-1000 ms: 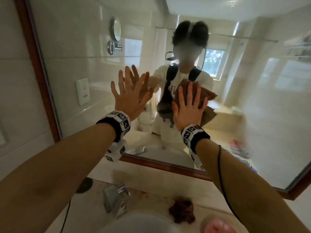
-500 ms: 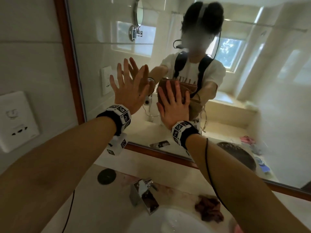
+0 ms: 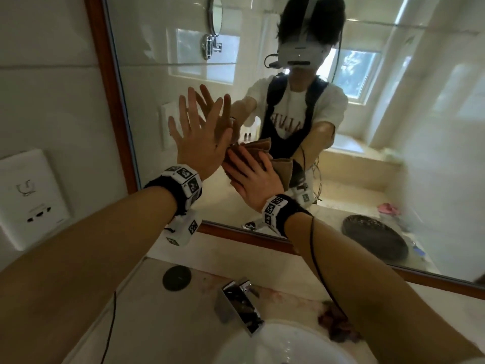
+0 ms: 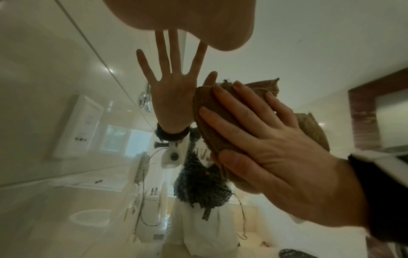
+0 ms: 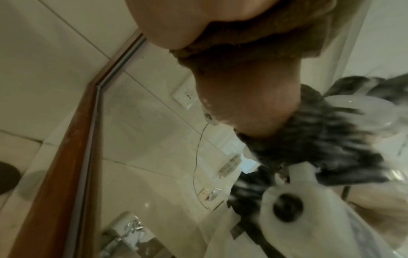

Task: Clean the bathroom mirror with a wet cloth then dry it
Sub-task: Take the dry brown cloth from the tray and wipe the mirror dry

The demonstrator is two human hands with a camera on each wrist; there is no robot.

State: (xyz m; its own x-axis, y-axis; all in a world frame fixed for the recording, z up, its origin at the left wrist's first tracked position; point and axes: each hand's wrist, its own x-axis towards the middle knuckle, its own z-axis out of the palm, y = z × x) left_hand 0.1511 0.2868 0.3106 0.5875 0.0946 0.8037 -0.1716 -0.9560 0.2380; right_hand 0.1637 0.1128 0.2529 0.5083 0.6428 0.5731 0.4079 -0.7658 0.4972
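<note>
Head view: left hand (image 3: pixel 199 143) spread flat, fingers straight and released, palm against the mirror (image 3: pixel 301 195) near its left wooden frame edge. Just beside it, right hand (image 3: pixel 252 179) laid flat over a brown cloth (image 3: pixel 282 168), fingers straight, pressing the cloth to the glass well above the mirror's lower edge. Below, on the counter (image 3: pixel 183 313): a chrome tap (image 3: pixel 238 303) at the rim of a white basin (image 3: pixel 283 345), a dark round disc (image 3: pixel 177 278) toward the back left, a second crumpled reddish-brown cloth (image 3: pixel 338 324) behind the right forearm. White socket plate (image 3: pixel 31 198) on the tiled wall left of the frame.

Left wrist view: heel of the left hand (image 4: pixel 187 19) at the top edge, its reflection splayed in the glass; right hand (image 4: pixel 278 153) with extended fingers covering the brown cloth (image 4: pixel 313 125), cloth edges showing beyond the fingertips and behind the hand.

Right wrist view: blurred; heel of the right hand (image 5: pixel 176 21) and the cloth (image 5: pixel 232 57) under it against the glass, wooden frame (image 5: pixel 66 157) running down the left.
</note>
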